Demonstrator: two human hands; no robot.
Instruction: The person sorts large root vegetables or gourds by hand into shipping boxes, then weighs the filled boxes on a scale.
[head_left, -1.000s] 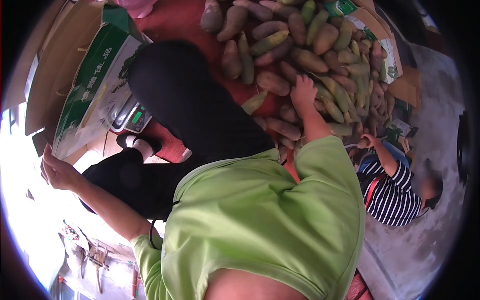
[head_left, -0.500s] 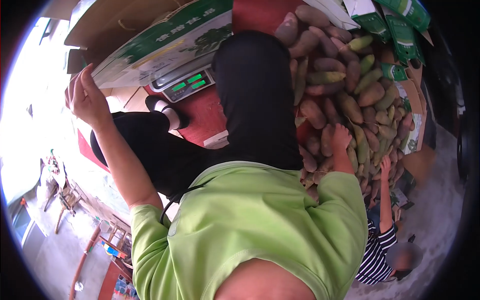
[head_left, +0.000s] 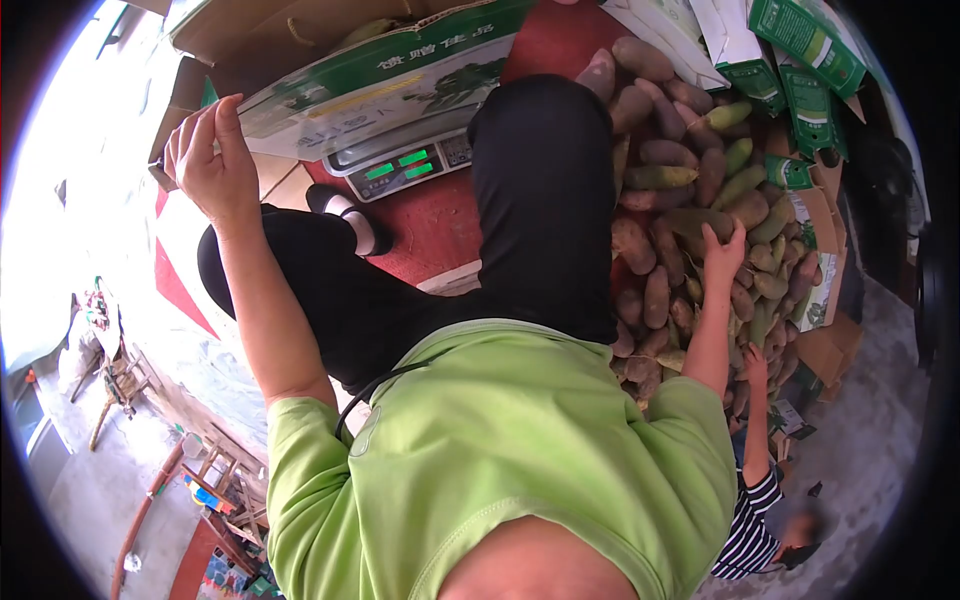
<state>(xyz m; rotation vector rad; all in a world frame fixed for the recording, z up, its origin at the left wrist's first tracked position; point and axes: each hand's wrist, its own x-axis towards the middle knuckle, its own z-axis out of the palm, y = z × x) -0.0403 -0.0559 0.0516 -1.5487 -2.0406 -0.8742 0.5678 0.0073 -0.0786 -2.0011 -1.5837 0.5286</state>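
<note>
My left hand is at the near left corner of a large cardboard box, its fingers curled over the edge of the side panel. The box has a green printed band and rests on a digital scale with lit green displays. My right hand reaches onto a heap of long reddish and green radish-like vegetables. Its thumb and finger grip the right end of a greenish radish-like vegetable; the hand hides part of that end.
Another person's hand reaches into the heap's lower right from a striped sleeve. Green and white cartons lie at the upper right. My knee stands between scale and heap. A wooden chair is at the lower left.
My right hand has moved up the heap and taken hold of a greenish radish-like vegetable, which now lies more level. My left hand remains at the box corner. The whole view has shifted slightly.
</note>
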